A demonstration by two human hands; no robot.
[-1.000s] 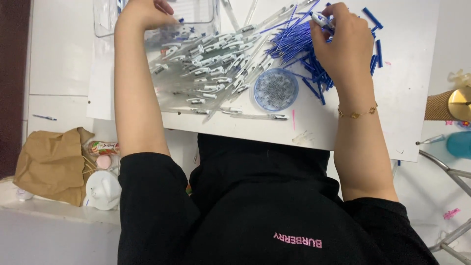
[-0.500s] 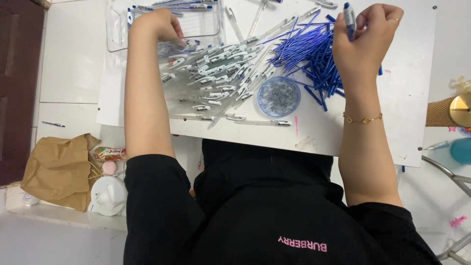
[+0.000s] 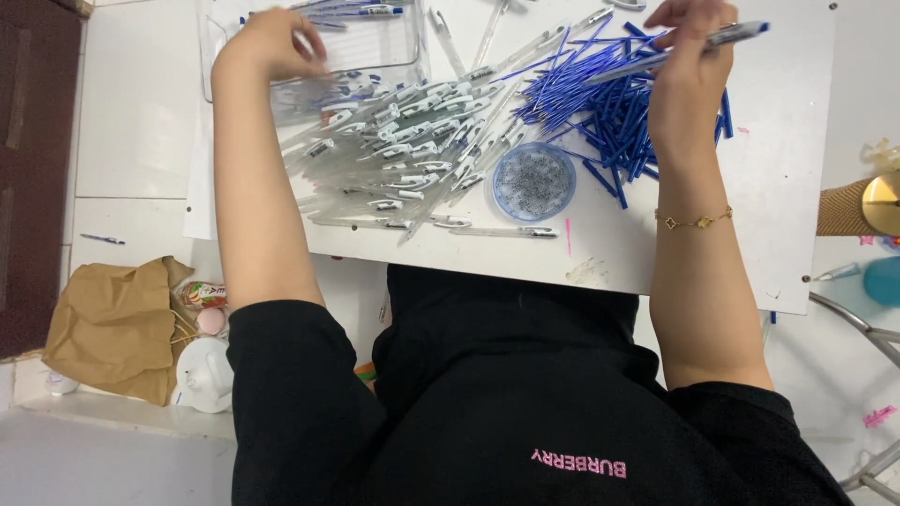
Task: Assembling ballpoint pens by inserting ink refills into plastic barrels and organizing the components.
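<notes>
White table (image 3: 797,187): right hand (image 3: 689,80) grips clear pen (image 3: 712,42).

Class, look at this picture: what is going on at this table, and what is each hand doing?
A person in a black top works at a white board covered with pen parts. The right hand holds a clear pen barrel above a pile of blue refills. The left hand rests at a clear plastic tray, beside a heap of clear barrels. A round blue dish of small springs sits between the piles.

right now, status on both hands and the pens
Right hand shut on a pen above the blue refills. Left hand at the clear tray, grip unclear. Nothing blocking.
</notes>
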